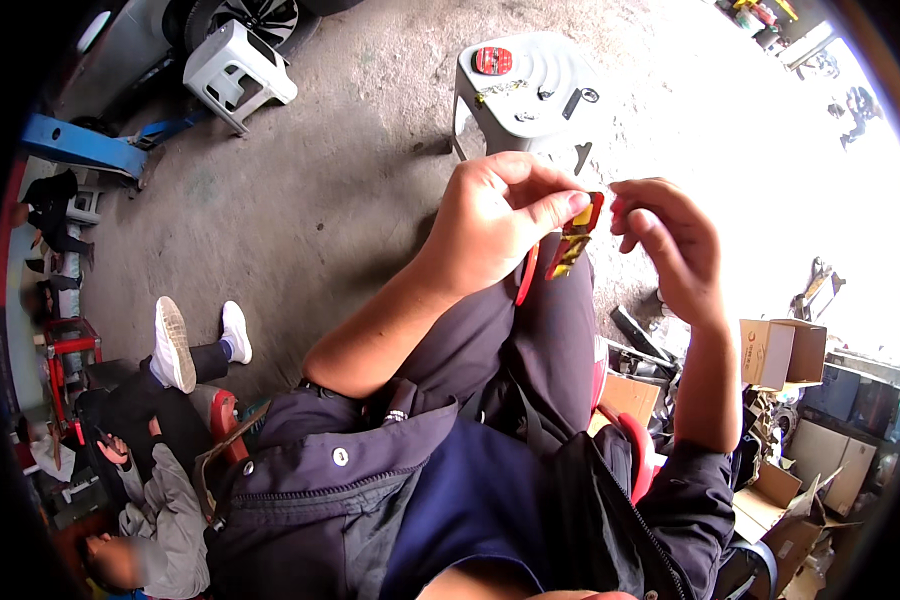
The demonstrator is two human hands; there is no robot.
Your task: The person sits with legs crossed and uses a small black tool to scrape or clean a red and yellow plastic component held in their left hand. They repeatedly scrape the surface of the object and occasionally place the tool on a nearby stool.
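Observation:
Above my knees, my left hand [490, 225] pinches a small flat red piece with yellow and dark markings [570, 250] between thumb and fingers. The piece hangs down from the fingertips, and its exact kind cannot be made out. Close to its right side is my right hand [682, 255], fingers curled and thumb bent in. A spot of red shows at those fingertips, too small and bright to name. Beyond my hands stands a grey plastic stool [560, 65] bearing a red rounded item [493, 61], small yellow-green bits [500, 92] and a dark flat strip [572, 103].
A white stool [238, 75] stands by a car wheel [245, 20] at the far left, near a blue metal arm [85, 145]. At lower left a person [170, 520] sits with legs stretched out. Cardboard boxes [770, 355] and clutter lie at right.

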